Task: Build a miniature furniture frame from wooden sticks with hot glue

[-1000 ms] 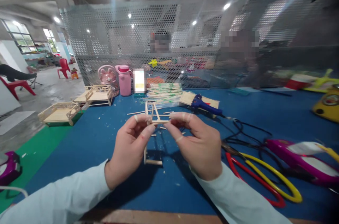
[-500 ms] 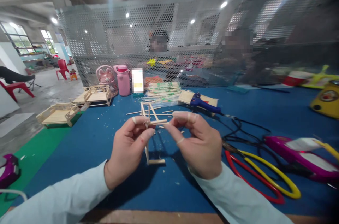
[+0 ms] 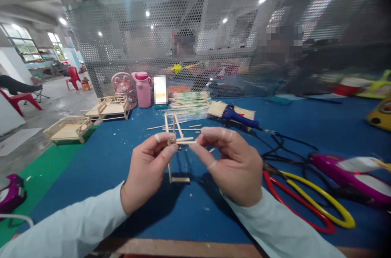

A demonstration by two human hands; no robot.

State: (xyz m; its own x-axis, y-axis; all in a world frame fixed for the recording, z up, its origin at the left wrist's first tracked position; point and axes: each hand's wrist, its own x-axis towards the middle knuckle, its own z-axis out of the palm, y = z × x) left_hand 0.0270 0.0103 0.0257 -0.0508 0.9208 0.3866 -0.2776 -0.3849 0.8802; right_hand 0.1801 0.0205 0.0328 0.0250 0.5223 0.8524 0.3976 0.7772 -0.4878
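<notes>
My left hand (image 3: 149, 168) is closed, pinching a small frame of thin wooden sticks (image 3: 170, 171) at a joint between thumb and fingers. The frame stands over the mat, with one short stick jutting right near its lower end. My right hand (image 3: 238, 164) is closed too, its thumb and forefinger on the right end of a short wooden stick (image 3: 187, 143). That stick lies just below another short one (image 3: 185, 139), and its left end meets my left fingertips. Whether it touches the frame there, I cannot tell. Pale wraps circle some fingers of both hands.
Behind the hands lie loose sticks (image 3: 155, 127), bundled sticks (image 3: 191, 101) and a blue glue gun (image 3: 236, 116). Pliers with red and yellow handles (image 3: 320, 201) rest at right by black cords. Finished wooden models (image 3: 69, 130) stand left. A perforated metal screen (image 3: 137, 30) closes the back.
The short stick in my right fingers now shows beneath the other short stick, its left end at my left fingertips. My right hand sits slightly farther right; the whole view has shifted a little.
</notes>
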